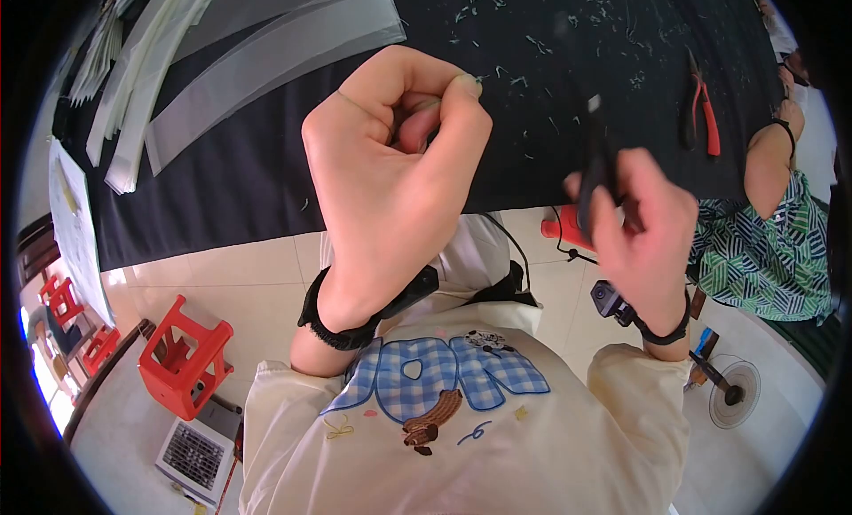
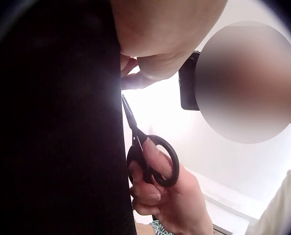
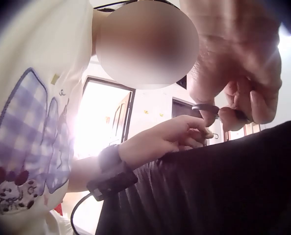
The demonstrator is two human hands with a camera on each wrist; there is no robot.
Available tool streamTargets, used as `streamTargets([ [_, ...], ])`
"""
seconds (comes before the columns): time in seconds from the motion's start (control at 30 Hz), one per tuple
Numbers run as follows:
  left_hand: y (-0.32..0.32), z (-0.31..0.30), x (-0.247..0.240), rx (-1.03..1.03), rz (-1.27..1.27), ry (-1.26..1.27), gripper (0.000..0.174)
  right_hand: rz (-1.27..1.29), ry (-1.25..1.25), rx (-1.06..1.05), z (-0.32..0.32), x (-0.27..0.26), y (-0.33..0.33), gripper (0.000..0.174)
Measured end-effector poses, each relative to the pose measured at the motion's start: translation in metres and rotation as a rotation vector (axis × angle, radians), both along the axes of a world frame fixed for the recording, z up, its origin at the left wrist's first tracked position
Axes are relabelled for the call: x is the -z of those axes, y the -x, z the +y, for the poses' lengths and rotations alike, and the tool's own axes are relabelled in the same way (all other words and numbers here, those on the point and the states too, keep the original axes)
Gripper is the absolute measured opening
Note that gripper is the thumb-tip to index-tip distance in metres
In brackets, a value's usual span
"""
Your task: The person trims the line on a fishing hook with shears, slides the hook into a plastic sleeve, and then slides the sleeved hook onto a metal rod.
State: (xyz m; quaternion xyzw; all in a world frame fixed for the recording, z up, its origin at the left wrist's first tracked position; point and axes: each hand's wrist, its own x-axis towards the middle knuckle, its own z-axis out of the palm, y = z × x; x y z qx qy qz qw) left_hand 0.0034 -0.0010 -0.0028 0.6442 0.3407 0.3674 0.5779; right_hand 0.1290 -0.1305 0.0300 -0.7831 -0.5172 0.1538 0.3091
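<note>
My left hand point(image 1: 390, 169) is over the near part of the black-covered table, fingers curled and thumb pressed to the forefinger. A tiny greenish piece point(image 1: 480, 78) pokes out at its fingertips; the rest is hidden in the grip. To the right, my right hand point(image 1: 648, 222) holds black-handled scissors point(image 1: 596, 169), blurred in the head view. The left wrist view shows the thumb through one loop of the scissors point(image 2: 173, 166), blades pointing up toward the left hand point(image 2: 160, 34). In the right wrist view, both hands are close together above the cloth edge.
Clear plastic strips point(image 1: 293, 49) lie at the back left. Small greenish scraps point(image 1: 537, 45) are scattered across the black cloth point(image 1: 240, 191). Red-handled pliers point(image 1: 708, 116) lie at the right, near another person's arm point(image 1: 770, 165). A red stool point(image 1: 182, 355) stands on the floor at left.
</note>
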Motion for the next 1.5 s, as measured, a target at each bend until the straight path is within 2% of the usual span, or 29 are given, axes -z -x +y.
streamTargets([
  [0.03,-0.002,0.001,0.002,-0.024,-0.058,0.005,0.004,0.058,0.123,0.211,0.001,-0.007,0.001,0.011],
  [0.1,-0.004,-0.002,0.001,-0.042,-0.124,0.005,0.004,-0.395,0.188,0.254,0.000,-0.005,-0.017,0.019],
  [0.17,-0.004,-0.005,-0.002,-0.078,-0.130,0.012,0.003,-0.555,0.306,0.350,0.002,-0.010,-0.028,0.026],
  [0.23,-0.001,-0.006,0.003,-0.050,-0.144,-0.066,0.004,-0.626,0.292,0.340,-0.001,-0.009,-0.041,0.026],
  [0.3,0.002,-0.007,0.004,-0.019,-0.160,-0.145,0.005,-0.705,0.317,0.241,-0.002,-0.011,-0.048,0.027],
  [0.33,0.003,-0.008,0.002,-0.008,-0.154,-0.266,0.007,-0.728,0.321,0.241,0.000,-0.014,-0.046,0.027],
  [0.4,0.007,-0.007,-0.003,0.008,-0.143,-0.483,0.015,-0.681,0.353,0.227,0.002,-0.021,-0.047,0.026],
  [0.43,0.009,-0.008,-0.006,0.006,-0.154,-0.498,0.015,-0.627,0.399,0.207,0.003,-0.024,-0.048,0.028],
  [0.5,0.012,-0.009,-0.015,-0.016,-0.213,-0.645,0.016,-0.665,0.281,0.159,0.000,-0.019,-0.053,0.023],
  [0.6,0.016,-0.013,-0.028,-0.021,-0.221,-0.771,0.020,-0.724,-0.037,0.167,0.001,-0.018,-0.051,0.017],
  [0.63,0.018,-0.014,-0.032,-0.026,-0.208,-0.840,0.021,-0.734,-0.051,0.166,0.004,-0.026,-0.040,0.017],
  [0.7,0.021,-0.016,-0.037,-0.038,-0.194,-0.924,0.025,-0.036,-0.156,0.165,0.004,-0.044,-0.011,0.012],
  [0.77,0.022,-0.019,-0.041,-0.057,-0.237,-1.014,0.021,0.241,-0.318,0.044,0.001,-0.045,0.011,0.008],
  [0.83,0.023,-0.021,-0.045,-0.059,-0.243,-1.052,0.023,0.370,-0.357,-0.036,-0.001,-0.048,0.026,0.009],
  [1.03,0.023,-0.029,-0.053,-0.075,-0.296,-1.090,0.029,0.462,-0.480,-0.156,0.001,-0.053,0.040,0.008],
  [1.3,0.030,-0.034,-0.056,0.103,-0.383,-0.619,0.019,0.540,-0.367,-0.189,-0.003,-0.057,0.037,0.009],
  [1.43,0.032,-0.034,-0.064,0.082,-0.350,-0.658,0.020,0.516,-0.483,-0.115,-0.005,-0.052,0.037,0.011],
  [1.5,0.028,-0.034,-0.068,-0.025,-0.289,-0.957,0.023,0.789,-0.441,-0.107,-0.011,-0.066,0.036,0.013],
])
